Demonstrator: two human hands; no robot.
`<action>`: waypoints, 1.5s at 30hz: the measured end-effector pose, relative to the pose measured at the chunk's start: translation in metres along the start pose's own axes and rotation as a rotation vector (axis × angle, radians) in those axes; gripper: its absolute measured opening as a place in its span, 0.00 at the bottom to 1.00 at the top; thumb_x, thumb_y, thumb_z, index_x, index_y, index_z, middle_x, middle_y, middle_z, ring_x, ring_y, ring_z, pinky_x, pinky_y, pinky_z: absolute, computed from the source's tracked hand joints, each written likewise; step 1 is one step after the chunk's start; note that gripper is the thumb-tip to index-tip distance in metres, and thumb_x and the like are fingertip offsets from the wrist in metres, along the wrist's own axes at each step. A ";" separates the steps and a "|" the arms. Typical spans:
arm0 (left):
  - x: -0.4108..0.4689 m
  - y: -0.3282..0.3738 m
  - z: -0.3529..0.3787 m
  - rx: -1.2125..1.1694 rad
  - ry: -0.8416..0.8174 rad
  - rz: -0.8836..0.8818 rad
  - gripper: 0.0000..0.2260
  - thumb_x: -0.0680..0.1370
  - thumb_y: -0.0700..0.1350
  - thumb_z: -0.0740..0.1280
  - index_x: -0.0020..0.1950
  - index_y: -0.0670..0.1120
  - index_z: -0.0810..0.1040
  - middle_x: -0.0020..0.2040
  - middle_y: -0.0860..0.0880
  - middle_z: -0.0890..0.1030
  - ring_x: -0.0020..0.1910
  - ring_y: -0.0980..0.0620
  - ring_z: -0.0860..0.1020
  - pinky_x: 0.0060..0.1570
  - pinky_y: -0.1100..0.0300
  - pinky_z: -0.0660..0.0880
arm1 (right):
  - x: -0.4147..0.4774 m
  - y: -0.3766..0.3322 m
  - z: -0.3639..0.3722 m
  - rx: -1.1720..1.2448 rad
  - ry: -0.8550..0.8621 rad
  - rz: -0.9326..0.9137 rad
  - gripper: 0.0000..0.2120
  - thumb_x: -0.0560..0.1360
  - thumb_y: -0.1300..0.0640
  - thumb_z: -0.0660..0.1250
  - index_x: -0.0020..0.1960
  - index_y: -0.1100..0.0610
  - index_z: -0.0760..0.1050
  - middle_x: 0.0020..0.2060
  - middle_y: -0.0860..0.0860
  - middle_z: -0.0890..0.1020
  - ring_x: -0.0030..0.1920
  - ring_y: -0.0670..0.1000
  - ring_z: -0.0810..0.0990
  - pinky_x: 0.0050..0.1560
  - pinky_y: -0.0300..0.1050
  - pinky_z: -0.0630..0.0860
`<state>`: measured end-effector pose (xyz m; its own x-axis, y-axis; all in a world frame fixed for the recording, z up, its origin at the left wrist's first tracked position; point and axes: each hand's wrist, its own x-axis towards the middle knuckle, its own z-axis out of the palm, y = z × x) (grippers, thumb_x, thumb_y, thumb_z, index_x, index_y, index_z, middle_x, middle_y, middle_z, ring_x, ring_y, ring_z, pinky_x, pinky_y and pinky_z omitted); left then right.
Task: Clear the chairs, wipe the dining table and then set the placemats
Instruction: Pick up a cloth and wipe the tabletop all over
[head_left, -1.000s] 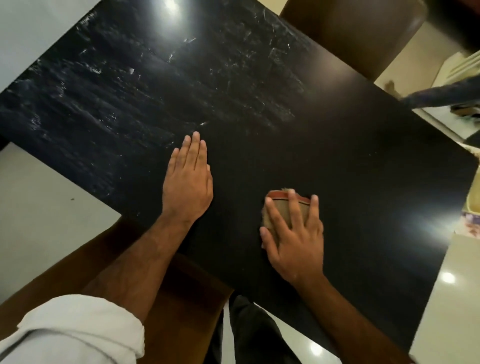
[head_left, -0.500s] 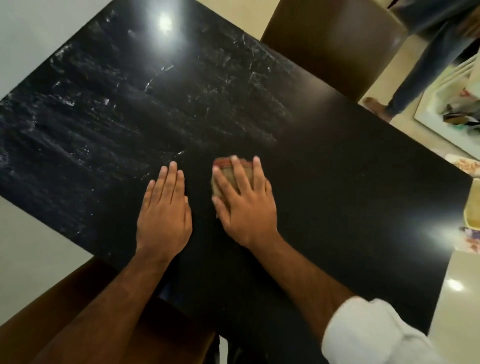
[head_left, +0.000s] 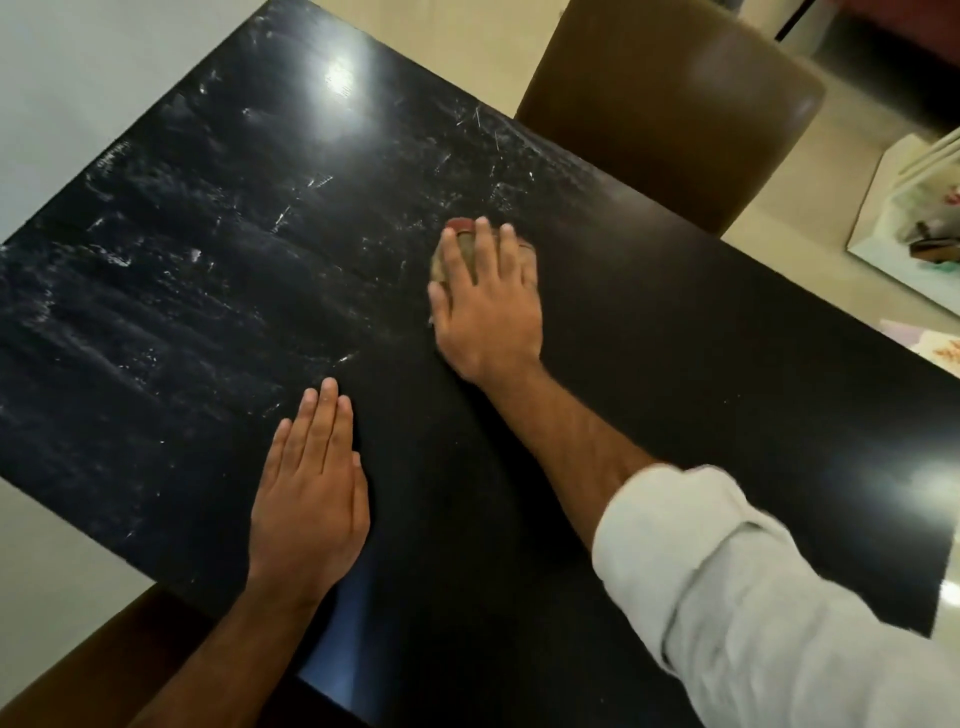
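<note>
A glossy black dining table fills the view, its left half streaked with whitish smears. My right hand presses flat on a small folded tan cloth with a red edge near the table's far middle, fingers straight over it. Most of the cloth is hidden under the hand. My left hand rests flat on the table near the front edge, fingers straight and together, holding nothing.
A brown chair stands at the table's far side. Another brown chair is tucked at the near left corner. Printed placemats or papers and a white shelf with items lie at the right.
My right hand has pushed the cloth from near the front edge leftward, then away toward the far side. My left hand has stayed flat on the table.
</note>
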<state>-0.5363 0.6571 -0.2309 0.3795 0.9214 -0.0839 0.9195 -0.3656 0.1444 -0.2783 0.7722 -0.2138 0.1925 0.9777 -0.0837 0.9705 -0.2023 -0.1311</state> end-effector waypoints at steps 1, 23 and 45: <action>0.000 -0.001 0.001 0.001 -0.005 0.008 0.29 0.88 0.49 0.50 0.89 0.40 0.56 0.91 0.44 0.52 0.90 0.46 0.50 0.87 0.40 0.56 | -0.018 -0.002 0.001 0.005 -0.006 -0.043 0.33 0.88 0.36 0.46 0.90 0.47 0.51 0.89 0.58 0.52 0.88 0.64 0.49 0.85 0.69 0.54; 0.003 -0.007 0.009 0.012 0.007 0.033 0.30 0.87 0.51 0.50 0.87 0.39 0.60 0.91 0.43 0.54 0.90 0.45 0.52 0.87 0.47 0.48 | 0.004 0.067 -0.019 0.024 0.012 0.020 0.32 0.88 0.35 0.47 0.89 0.44 0.50 0.88 0.56 0.54 0.88 0.63 0.49 0.86 0.68 0.51; -0.001 0.001 -0.012 0.022 -0.051 -0.018 0.28 0.90 0.49 0.47 0.89 0.41 0.53 0.91 0.44 0.49 0.90 0.46 0.47 0.88 0.43 0.54 | -0.151 0.067 -0.014 -0.066 -0.084 0.147 0.34 0.88 0.35 0.51 0.89 0.43 0.46 0.89 0.55 0.51 0.88 0.64 0.50 0.84 0.70 0.57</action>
<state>-0.5368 0.6569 -0.2186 0.3673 0.9200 -0.1369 0.9280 -0.3525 0.1205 -0.2407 0.6119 -0.1959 0.3226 0.9293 -0.1796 0.9408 -0.3357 -0.0469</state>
